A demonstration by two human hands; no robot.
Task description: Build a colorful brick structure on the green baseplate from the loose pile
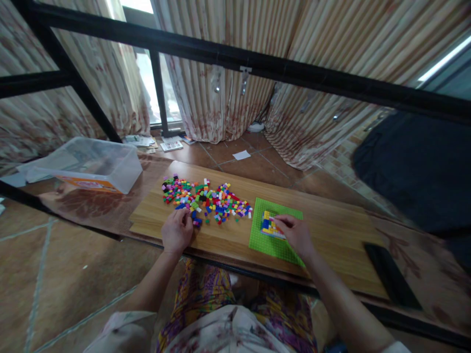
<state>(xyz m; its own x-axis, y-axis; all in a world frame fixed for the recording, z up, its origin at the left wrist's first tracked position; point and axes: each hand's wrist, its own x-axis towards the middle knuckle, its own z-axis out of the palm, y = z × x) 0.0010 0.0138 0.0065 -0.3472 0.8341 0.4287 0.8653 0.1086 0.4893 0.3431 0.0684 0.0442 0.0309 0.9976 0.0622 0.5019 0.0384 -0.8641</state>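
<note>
Fingers curled, my left hand [177,230] rests on the wooden board at the near edge of a heap of small coloured building bricks [221,202]. Whatever it holds, if anything, is hidden. On the right lies a green studded baseplate [262,242], carrying a small patch of yellow, blue, white and red bricks [266,223]. My right hand [296,234] reaches over this patch from the right. Its thumb and finger pinch at a small pale building brick on the patch's upper side, partly covered by the fingertips.
A clear plastic box [128,169] with an orange label stands left of the wooden board [334,235]. A dark flat slab [390,274] lies at the board's right end. Black metal bars [265,66] cross in front, with curtains behind. Papers [241,155] lie on the tiled floor.
</note>
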